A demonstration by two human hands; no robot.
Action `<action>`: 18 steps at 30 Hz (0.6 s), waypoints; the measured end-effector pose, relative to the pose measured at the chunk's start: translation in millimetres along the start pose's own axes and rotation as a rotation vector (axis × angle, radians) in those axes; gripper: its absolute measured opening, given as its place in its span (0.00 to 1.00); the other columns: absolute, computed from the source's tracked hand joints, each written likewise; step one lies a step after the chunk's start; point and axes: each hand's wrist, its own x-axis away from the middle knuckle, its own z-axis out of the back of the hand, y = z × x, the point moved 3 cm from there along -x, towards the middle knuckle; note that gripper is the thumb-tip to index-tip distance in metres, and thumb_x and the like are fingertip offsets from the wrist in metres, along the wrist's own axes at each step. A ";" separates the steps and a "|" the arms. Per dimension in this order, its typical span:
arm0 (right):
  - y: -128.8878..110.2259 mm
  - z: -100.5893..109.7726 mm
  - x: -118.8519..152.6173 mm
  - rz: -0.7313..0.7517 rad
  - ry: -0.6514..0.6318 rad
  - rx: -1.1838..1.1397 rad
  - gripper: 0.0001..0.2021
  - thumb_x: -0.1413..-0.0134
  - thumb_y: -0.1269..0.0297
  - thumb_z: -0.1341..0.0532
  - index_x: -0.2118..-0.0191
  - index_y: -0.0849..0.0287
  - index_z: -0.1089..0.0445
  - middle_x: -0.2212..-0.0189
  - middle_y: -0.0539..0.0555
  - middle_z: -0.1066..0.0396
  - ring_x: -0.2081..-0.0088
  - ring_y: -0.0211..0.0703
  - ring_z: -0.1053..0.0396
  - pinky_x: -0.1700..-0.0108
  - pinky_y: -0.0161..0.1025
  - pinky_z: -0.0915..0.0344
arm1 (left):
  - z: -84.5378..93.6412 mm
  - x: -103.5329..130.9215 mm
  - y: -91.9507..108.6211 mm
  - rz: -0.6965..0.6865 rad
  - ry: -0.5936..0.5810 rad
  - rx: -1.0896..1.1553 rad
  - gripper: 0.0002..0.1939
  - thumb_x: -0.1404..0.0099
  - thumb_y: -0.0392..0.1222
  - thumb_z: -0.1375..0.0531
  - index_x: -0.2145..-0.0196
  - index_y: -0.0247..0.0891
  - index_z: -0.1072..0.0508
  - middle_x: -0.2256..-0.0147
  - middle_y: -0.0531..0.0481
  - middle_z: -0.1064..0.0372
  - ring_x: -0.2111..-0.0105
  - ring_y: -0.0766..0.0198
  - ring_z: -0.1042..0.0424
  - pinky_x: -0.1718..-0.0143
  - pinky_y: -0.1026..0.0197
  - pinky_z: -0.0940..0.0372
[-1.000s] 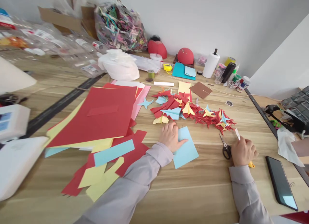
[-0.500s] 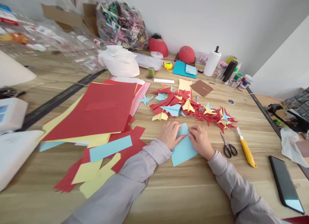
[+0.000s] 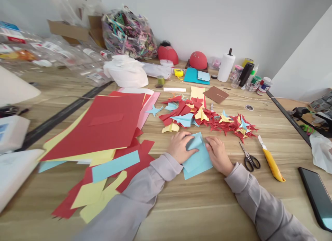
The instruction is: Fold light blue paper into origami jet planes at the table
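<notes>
Between my hands a sheet of light blue paper (image 3: 198,158) lies on the wooden table, folded over with one layer on top of another. My left hand (image 3: 180,147) grips its left side, thumb on the upper layer and fingers curled at the far edge. At the right edge, my right hand (image 3: 218,152) has its fingers bent and together against the paper; the fingertips are partly hidden. Just beyond is a heap of folded paper pieces in red, yellow and blue (image 3: 201,113). Scissors (image 3: 250,159) and a yellow-handled utility knife (image 3: 272,161) lie right of my right hand.
Large red paper sheets (image 3: 103,123) are stacked at left, with a blue strip (image 3: 116,166) and yellow scraps (image 3: 90,192) nearer. A phone (image 3: 316,196) lies at far right. Behind stand a white bottle (image 3: 226,67), a yellow tape measure (image 3: 178,73) and a brown paper square (image 3: 215,94).
The upper layer of the blue paper now lies further down over the lower one. My right hand has shifted slightly right along the edge, its pinch looser. The view has moved a little.
</notes>
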 end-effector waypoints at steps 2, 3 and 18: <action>0.7 -1.4 0.0 -0.009 -0.014 -0.001 0.15 0.38 0.66 0.52 0.49 0.61 0.36 0.52 0.59 0.33 0.50 0.45 0.38 0.50 0.44 0.41 | 2.8 -2.4 -2.7 0.030 0.017 0.044 0.20 0.48 0.50 0.35 0.59 0.38 0.28 0.56 0.44 0.32 0.54 0.53 0.34 0.52 0.48 0.39; 0.3 -1.8 0.0 -0.013 -0.026 0.009 0.15 0.39 0.66 0.51 0.49 0.61 0.36 0.51 0.59 0.33 0.50 0.46 0.38 0.50 0.45 0.42 | 6.4 -4.3 -4.0 0.037 0.010 0.066 0.19 0.48 0.48 0.36 0.59 0.38 0.28 0.56 0.44 0.31 0.54 0.54 0.33 0.52 0.49 0.39; 2.1 -5.7 0.9 0.016 -0.014 0.011 0.23 0.53 0.76 0.47 0.48 0.59 0.36 0.50 0.60 0.35 0.49 0.52 0.39 0.49 0.51 0.40 | 115.9 -7.2 -60.7 0.267 -0.504 -0.520 0.31 0.50 0.37 0.39 0.47 0.38 0.35 0.43 0.40 0.41 0.44 0.46 0.42 0.44 0.37 0.53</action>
